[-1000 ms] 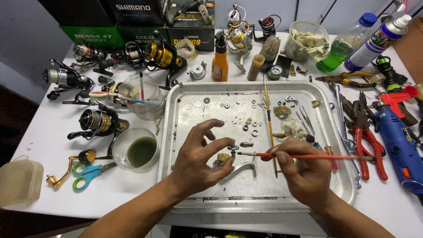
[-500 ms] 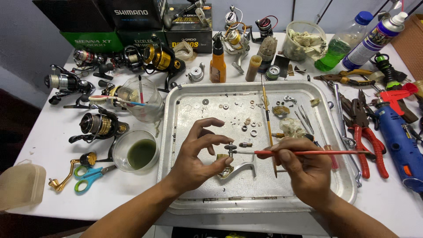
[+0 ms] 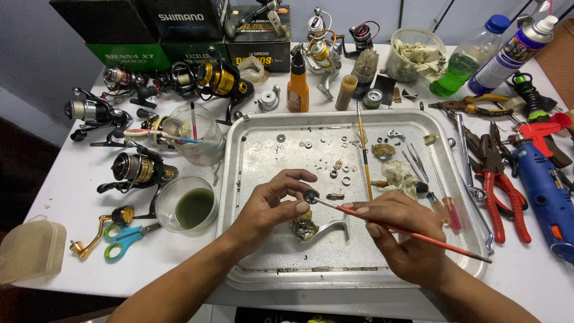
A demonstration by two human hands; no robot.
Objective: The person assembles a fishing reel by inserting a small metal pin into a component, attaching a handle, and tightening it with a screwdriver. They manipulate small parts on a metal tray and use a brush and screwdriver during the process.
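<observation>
My left hand [image 3: 272, 206] pinches a small round dark gear [image 3: 310, 195] between thumb and fingers, above the metal tray [image 3: 251, 263]. My right hand [image 3: 400, 236] holds a thin red-handled brush [image 3: 418, 235] like a pen, its tip touching the gear. Just below the gear lies an open silver reel body with a curved arm [image 3: 317, 229] on the tray floor. Small washers, rings and screws [image 3: 338, 167] are scattered across the tray's far half.
Several fishing reels [image 3: 134, 167] sit left of the tray, with a glass of brushes [image 3: 194, 140], a bowl of green liquid [image 3: 192, 206], scissors [image 3: 125, 236]. Pliers [image 3: 499, 185], a blue rotary tool [image 3: 547, 194], bottles and boxes lie right and behind.
My left hand has lifted the gear slightly and closed its fingers around it. The brush tip has swung from level to angled up onto the gear.
</observation>
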